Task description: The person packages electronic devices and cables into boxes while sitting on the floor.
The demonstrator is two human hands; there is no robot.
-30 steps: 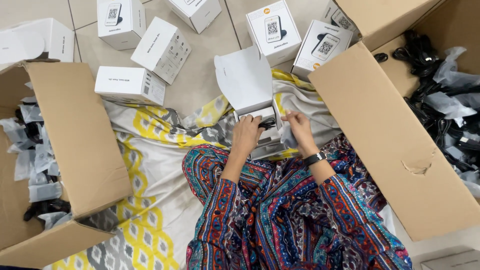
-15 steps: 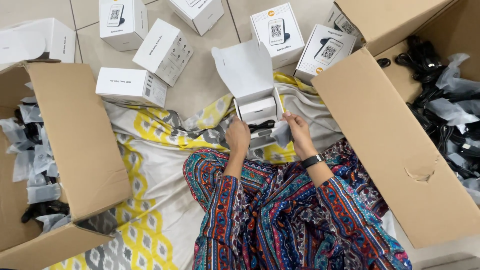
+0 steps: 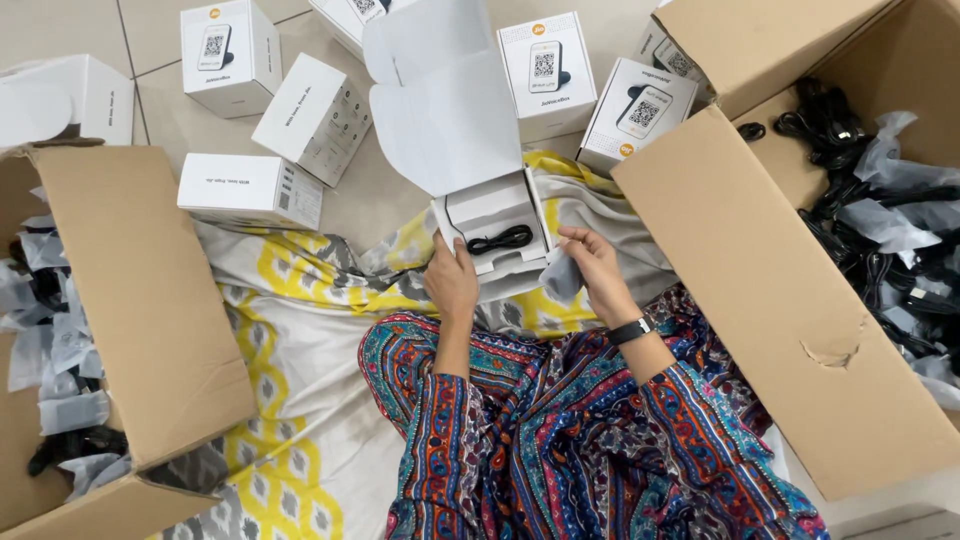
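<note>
An open white box [image 3: 487, 205] stands on the patterned cloth in front of me, its lid [image 3: 445, 110] tilted up and back. A coiled black cable [image 3: 500, 240] lies in the box's tray. My left hand [image 3: 452, 283] grips the box's near left corner. At the box's near right corner, my right hand [image 3: 592, 265], with a black band on its wrist, pinches a small grey plastic bag [image 3: 560, 280]. What the bag holds is hidden.
Several closed white boxes [image 3: 250, 190] lie on the tiled floor beyond the cloth. A large cardboard carton [image 3: 130, 290] at left holds bagged dark items. A second carton [image 3: 790, 290] at right holds black cables and grey bags [image 3: 880, 220].
The box has been pushed a little away from me and its lid stands wider. The cable now lies in the tray, and my right hand has drawn back with the grey bag.
</note>
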